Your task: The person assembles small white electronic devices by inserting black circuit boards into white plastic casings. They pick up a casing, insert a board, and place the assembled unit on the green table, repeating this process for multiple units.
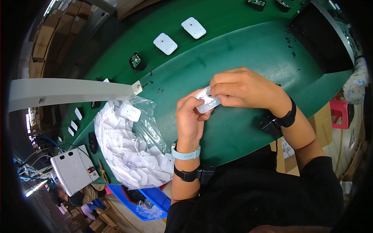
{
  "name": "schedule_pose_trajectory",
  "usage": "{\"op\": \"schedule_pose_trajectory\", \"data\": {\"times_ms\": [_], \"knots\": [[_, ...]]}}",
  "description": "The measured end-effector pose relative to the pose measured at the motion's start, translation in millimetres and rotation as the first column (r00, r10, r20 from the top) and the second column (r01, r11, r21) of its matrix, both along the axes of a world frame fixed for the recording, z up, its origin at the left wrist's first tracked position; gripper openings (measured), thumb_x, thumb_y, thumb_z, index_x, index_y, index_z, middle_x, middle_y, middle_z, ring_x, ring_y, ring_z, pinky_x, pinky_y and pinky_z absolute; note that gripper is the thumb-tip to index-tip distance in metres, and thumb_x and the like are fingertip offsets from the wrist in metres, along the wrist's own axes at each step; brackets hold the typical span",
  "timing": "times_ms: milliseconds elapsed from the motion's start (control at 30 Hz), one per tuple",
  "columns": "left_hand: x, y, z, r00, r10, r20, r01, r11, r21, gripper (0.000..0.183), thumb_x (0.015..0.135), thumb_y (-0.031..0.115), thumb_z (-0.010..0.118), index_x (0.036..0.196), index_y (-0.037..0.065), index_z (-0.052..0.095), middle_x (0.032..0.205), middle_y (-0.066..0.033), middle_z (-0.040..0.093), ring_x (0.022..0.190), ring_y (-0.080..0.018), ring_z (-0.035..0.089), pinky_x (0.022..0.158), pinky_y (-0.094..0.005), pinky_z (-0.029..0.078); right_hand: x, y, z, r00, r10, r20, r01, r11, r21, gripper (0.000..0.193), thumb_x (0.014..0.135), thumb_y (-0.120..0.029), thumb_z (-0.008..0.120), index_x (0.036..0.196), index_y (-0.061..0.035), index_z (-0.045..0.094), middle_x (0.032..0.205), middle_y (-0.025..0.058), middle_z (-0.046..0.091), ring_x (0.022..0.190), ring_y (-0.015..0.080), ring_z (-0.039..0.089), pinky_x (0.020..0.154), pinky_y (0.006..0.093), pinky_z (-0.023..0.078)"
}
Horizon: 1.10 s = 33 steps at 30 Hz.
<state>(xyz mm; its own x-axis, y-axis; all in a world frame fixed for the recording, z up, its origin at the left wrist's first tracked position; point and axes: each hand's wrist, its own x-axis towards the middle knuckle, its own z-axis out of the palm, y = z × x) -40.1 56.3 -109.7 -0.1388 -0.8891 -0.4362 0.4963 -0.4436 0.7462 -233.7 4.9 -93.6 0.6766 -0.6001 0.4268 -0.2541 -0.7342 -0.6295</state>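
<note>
Over the green work surface I hold a small white plastic cover [208, 101], rounded at its corners, its inner side turned up. My left hand [190, 112] grips it by the near left end, the thumb lying on top and the fingers beneath. My right hand [237, 86] is closed over the cover's far right end with fingertips pinched against it; anything tiny between those fingertips is hidden. Left of my left hand, a clear plastic bag [128, 147] is heaped with many similar white covers, one loose cover [131, 112] lying at its top.
White covers [165, 43] and a black housing with a circuit board [136, 61] sit on the far green strip. Small black parts [290, 46] lie near a dark tray [322, 39] at right. A white metal arm [74, 93], grey box [75, 169] and pliers [103, 171] are left.
</note>
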Motion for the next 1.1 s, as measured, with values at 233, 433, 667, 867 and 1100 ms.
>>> {"op": "schedule_pose_trajectory", "data": {"times_ms": [233, 433, 667, 867, 1100], "knots": [[-2.1, -0.3, -0.4, 0.991, -0.058, 0.123, 0.064, 0.997, -0.048, 0.035, 0.084, 0.007, 0.050, 0.109, -0.012, 0.065, 0.079, -0.0078, 0.064, 0.059, -0.0107, 0.051, 0.047, -0.0217, 0.032, -0.5, 0.7, 4.2, 0.997, 0.015, -0.078, -0.019, 0.999, -0.048, 0.014, 0.076, -0.004, 0.069, 0.088, -0.0025, 0.063, 0.087, 0.0065, 0.057, 0.074, 0.0273, 0.061, 0.062, 0.0406, 0.050], [-8.5, 2.2, -1.5, 0.967, 0.013, 0.256, 0.020, 0.992, -0.128, 0.026, 0.090, 0.006, 0.058, 0.111, -0.005, 0.070, 0.076, -0.0008, 0.062, 0.061, -0.0051, 0.050, 0.050, -0.0199, 0.034, 2.0, 2.5, 4.6, 0.999, -0.041, -0.028, 0.041, 0.999, -0.026, 0.013, 0.077, -0.002, 0.067, 0.089, -0.0023, 0.063, 0.089, 0.0062, 0.057, 0.072, 0.0256, 0.061, 0.061, 0.0373, 0.051], [-11.5, 4.6, 1.9, 0.954, 0.125, 0.273, -0.058, 0.969, -0.239, 0.023, 0.094, 0.008, 0.061, 0.113, -0.002, 0.071, 0.082, -0.0003, 0.063, 0.064, -0.0041, 0.053, 0.051, -0.0182, 0.039, 8.0, 1.9, -2.6, 0.945, -0.151, 0.289, 0.049, 0.942, 0.331, 0.012, 0.080, 0.001, 0.065, 0.092, 0.0007, 0.062, 0.096, 0.0063, 0.057, 0.071, 0.0145, 0.059, 0.056, 0.0263, 0.049], [-15.4, 4.7, 0.6, 0.913, 0.181, 0.366, -0.058, 0.945, -0.322, 0.025, 0.093, 0.006, 0.060, 0.114, -0.005, 0.068, 0.079, -0.0040, 0.064, 0.060, -0.0054, 0.055, 0.047, -0.0174, 0.036, 8.3, 1.6, -2.9, 0.920, -0.207, 0.332, 0.025, 0.878, 0.478, 0.014, 0.082, 0.003, 0.067, 0.094, 0.0008, 0.061, 0.099, 0.0062, 0.056, 0.078, 0.0111, 0.060, 0.059, 0.0223, 0.051], [-10.9, 8.1, 0.1, 0.885, 0.187, 0.426, -0.002, 0.917, -0.398, 0.021, 0.093, 0.004, 0.063, 0.111, -0.004, 0.069, 0.088, -0.0034, 0.062, 0.066, -0.0063, 0.058, 0.053, -0.0189, 0.043, 9.5, 1.6, 9.0, 0.842, -0.316, 0.437, -0.161, 0.625, 0.764, 0.024, 0.086, 0.002, 0.067, 0.108, 0.0023, 0.060, 0.100, 0.0068, 0.060, 0.081, 0.0094, 0.063, 0.064, 0.0224, 0.054]]}}
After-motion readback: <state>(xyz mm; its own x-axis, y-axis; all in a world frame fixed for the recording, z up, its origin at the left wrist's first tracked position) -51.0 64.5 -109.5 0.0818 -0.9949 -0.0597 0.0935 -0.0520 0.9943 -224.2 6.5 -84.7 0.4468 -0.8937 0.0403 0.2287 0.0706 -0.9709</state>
